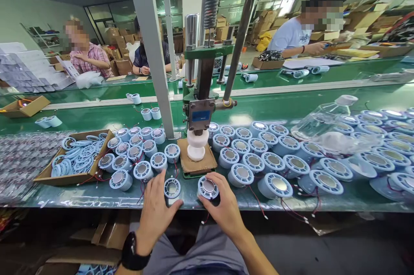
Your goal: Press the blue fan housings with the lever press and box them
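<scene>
My right hand curls its thumb and fingers around a round light-blue plastic housing with a silver disc in its slotted top. My left hand is open, thumb and fingers apart, beside another such housing near the table's front edge. Whether its fingers touch that piece I cannot tell. Just beyond both hands stands a hand press with a white round pressing head above a white round base piece. Cardboard lies under that base piece.
Several housings with thin red wires crowd both sides of the press. A cardboard box of light-blue rings sits left. A clear plastic bottle lies right. A grey post rises behind. Co-workers sit across the green conveyor.
</scene>
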Action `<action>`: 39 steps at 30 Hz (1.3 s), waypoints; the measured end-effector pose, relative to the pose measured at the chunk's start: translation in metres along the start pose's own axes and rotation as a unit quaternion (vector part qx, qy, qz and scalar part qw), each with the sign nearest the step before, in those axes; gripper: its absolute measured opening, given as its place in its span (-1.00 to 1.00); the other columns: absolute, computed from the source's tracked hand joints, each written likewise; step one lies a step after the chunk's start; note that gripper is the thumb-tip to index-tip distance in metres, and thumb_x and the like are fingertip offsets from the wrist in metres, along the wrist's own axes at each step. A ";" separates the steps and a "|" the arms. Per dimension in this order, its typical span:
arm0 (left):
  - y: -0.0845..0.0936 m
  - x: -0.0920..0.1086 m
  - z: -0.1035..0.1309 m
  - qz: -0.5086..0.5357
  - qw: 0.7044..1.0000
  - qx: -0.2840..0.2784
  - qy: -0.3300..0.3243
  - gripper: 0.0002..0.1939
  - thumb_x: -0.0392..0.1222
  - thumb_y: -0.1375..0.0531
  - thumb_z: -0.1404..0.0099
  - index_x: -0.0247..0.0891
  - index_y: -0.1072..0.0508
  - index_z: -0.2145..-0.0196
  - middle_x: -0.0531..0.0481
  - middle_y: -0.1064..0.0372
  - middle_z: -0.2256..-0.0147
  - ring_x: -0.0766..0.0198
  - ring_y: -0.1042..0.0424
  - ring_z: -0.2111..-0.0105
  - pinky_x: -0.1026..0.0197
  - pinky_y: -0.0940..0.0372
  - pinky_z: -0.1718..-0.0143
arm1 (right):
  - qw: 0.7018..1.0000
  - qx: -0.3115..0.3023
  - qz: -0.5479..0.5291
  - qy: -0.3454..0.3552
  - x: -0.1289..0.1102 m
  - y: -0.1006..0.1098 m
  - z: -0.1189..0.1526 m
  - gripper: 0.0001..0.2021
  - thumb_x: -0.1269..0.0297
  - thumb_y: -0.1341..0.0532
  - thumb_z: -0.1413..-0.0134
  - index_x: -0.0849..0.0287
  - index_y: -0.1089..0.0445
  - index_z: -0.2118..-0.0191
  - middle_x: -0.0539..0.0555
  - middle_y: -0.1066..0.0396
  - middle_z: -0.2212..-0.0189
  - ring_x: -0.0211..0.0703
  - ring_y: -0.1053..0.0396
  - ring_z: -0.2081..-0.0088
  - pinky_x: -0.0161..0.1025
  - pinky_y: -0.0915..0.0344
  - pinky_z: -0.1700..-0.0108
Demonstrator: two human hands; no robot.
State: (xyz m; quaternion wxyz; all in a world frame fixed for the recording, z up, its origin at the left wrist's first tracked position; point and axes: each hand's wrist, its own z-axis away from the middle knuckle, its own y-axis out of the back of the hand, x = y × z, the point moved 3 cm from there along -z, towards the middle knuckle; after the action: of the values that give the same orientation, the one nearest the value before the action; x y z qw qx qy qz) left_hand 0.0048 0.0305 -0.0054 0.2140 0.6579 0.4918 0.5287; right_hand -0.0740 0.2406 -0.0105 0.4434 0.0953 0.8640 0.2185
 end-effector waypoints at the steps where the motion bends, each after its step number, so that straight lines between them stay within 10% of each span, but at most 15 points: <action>1: -0.001 0.000 0.001 -0.002 1.000 0.013 0.006 -0.25 -0.14 -0.27 -0.23 -0.22 -0.10 -0.32 -0.24 -0.31 -0.14 -0.13 -0.28 -0.14 -0.23 -0.23 -0.15 | 1.000 0.003 0.004 -0.005 0.000 0.000 0.001 -0.63 0.32 -0.28 -0.07 0.16 -0.36 -0.03 0.15 -0.40 0.01 -0.12 -0.42 -0.04 -0.20 -0.43 -0.08; 7: 0.015 0.026 0.010 0.085 0.995 0.057 -0.014 -0.24 -0.14 -0.23 -0.32 -0.14 0.03 -0.36 -0.16 -0.42 -0.06 0.06 -0.47 -0.01 0.00 -0.38 -0.05 | 0.999 0.017 0.017 -0.023 -0.006 -0.016 0.012 -0.50 0.35 -0.27 -0.05 0.19 -0.29 -0.15 0.16 -0.43 -0.04 -0.10 -0.45 -0.06 -0.18 -0.44 -0.10; 13: 0.010 0.067 -0.003 0.053 0.995 -0.012 -0.086 -0.14 -0.31 -0.25 -0.23 -0.10 0.05 -0.38 -0.16 -0.40 -0.08 0.01 -0.43 -0.05 -0.02 -0.37 -0.07 | 0.999 0.038 -0.009 0.011 -0.017 -0.039 0.015 -0.39 0.54 -0.11 0.02 0.21 -0.21 -0.22 0.17 -0.43 -0.05 -0.16 -0.46 -0.06 -0.22 -0.43 -0.12; 29: -0.018 0.058 -0.002 0.174 0.985 -0.004 0.022 -0.30 -0.30 -0.17 -0.26 -0.13 -0.09 -0.32 -0.18 -0.32 -0.17 0.03 -0.31 -0.19 -0.07 -0.29 -0.18 | 0.998 0.023 0.025 0.054 -0.019 -0.042 0.018 -0.44 0.46 -0.19 -0.12 0.19 -0.21 -0.26 0.21 -0.42 -0.03 -0.10 -0.44 -0.04 -0.16 -0.48 -0.05; 34: -0.023 0.053 -0.004 0.226 0.971 -0.038 0.064 -0.47 -0.20 -0.19 -0.22 -0.27 -0.34 -0.15 -0.21 -0.41 -0.10 0.01 -0.42 -0.10 -0.05 -0.34 -0.13 | 0.977 -0.147 0.123 0.092 -0.039 0.016 -0.026 -0.29 0.48 -0.26 0.04 0.13 -0.21 -0.30 0.19 -0.33 -0.15 0.00 -0.36 -0.16 -0.07 -0.46 -0.11; 39: 0.010 0.055 -0.054 0.232 0.968 -0.033 0.092 -0.46 -0.14 -0.30 -0.06 -0.25 -0.47 -0.04 -0.11 -0.53 0.06 0.00 -0.51 0.06 -0.03 -0.36 -0.08 | 0.951 0.066 0.207 0.218 -0.137 0.139 -0.180 -0.47 0.33 -0.27 -0.13 0.30 -0.28 -0.22 0.19 -0.34 -0.12 -0.08 -0.30 -0.20 -0.06 -0.23 -0.25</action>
State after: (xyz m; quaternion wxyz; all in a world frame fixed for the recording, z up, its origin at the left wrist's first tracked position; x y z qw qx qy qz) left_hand -0.0418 0.0614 0.0482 0.0614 0.6951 0.3257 0.6380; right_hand -0.1426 0.2618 0.2445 0.1820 0.2514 0.9134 0.2632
